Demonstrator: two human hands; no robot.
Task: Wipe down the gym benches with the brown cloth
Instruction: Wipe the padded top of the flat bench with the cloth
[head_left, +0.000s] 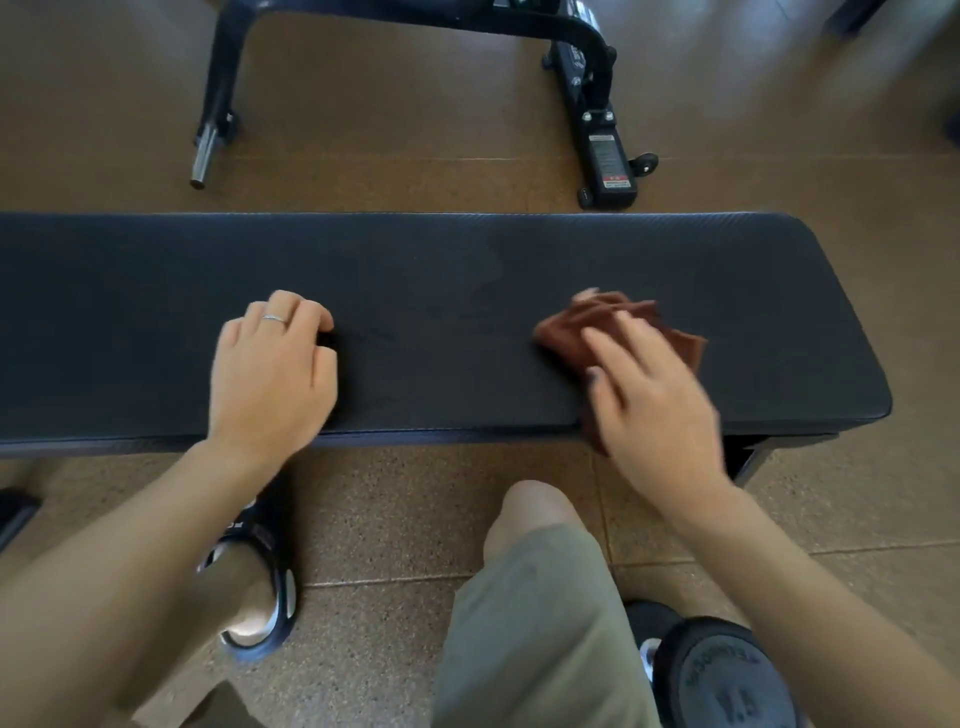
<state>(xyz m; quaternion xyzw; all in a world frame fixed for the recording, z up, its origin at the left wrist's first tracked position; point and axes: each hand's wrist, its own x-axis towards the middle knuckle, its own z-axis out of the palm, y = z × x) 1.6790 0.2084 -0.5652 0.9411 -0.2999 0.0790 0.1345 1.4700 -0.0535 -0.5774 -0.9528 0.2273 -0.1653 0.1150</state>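
A flat black padded gym bench (441, 270) runs across the view from the left edge to its rounded right end. The crumpled brown cloth (571, 332) lies on the right part of the pad, one corner hanging over the near edge. My right hand (654, 400) presses flat on the cloth, fingers spread and blurred by motion. My left hand (272, 374) rests on the pad left of centre, fingers curled under, a ring on one finger, nothing in it.
Black metal legs of another machine (602, 130) stand on the brown rubber floor beyond the bench. A dark dumbbell head (727, 675) sits on the floor at bottom right. My knee in green shorts (540, 597) and a black sandal (265, 587) are below the bench.
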